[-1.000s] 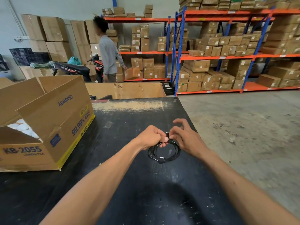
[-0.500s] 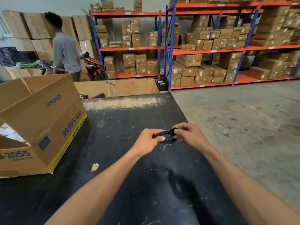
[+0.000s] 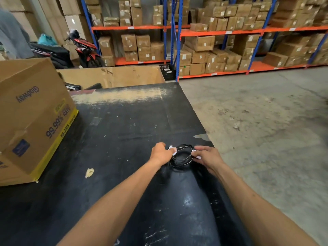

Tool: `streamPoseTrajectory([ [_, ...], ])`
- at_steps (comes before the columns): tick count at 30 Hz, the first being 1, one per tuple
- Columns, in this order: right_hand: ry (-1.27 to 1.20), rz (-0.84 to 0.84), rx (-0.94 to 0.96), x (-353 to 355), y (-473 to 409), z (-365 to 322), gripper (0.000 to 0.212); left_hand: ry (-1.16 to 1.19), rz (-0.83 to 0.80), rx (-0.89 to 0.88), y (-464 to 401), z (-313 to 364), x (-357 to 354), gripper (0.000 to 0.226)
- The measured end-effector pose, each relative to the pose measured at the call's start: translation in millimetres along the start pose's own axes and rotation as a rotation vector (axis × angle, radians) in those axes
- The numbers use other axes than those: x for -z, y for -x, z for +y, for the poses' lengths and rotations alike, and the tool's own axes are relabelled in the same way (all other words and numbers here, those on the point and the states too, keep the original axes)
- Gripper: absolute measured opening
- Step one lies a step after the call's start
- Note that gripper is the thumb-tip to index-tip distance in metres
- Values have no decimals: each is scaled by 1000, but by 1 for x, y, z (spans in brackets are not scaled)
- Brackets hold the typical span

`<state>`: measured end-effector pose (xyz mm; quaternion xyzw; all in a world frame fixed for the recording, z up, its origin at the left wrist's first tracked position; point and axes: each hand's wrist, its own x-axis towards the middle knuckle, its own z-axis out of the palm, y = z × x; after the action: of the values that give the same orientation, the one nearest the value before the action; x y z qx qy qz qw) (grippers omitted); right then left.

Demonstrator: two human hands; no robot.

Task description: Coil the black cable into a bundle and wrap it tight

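- The black cable (image 3: 181, 155) is coiled into a small round bundle near the right edge of the bench (image 3: 124, 132), toward its middle, held between both hands.
- The left hand (image 3: 161, 153) pinches the coil's left side, fingers curled closed on it; the fingertips are hidden behind the knuckles.
- The right hand (image 3: 208, 158) grips the coil's right side, fingers bent in around the strands; thumb contact is hard to make out.
- Small white bits show at each grip point beside the coil; what they are cannot be told.
- Whether the coil rests on the bench top or is held just above it cannot be told; black on black blurs the lower loop.
- An open cardboard box (image 3: 33, 110) stands at the bench's left edge, cut off by the frame; its contents are out of sight.
- A pale scrap (image 3: 89, 172) lies on the bench between the box and the left forearm.
- Behind the bench's far edge, a person's grey sleeve (image 3: 12, 34) is cut off at the upper left corner.
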<state>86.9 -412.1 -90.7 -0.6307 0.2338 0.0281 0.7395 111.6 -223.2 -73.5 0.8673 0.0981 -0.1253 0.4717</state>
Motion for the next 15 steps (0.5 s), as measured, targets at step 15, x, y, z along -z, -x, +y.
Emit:
streamPoseTrajectory([
  [15,647,167,353,11,-1,14,28,382,104,76,-14,-18,-22,29],
])
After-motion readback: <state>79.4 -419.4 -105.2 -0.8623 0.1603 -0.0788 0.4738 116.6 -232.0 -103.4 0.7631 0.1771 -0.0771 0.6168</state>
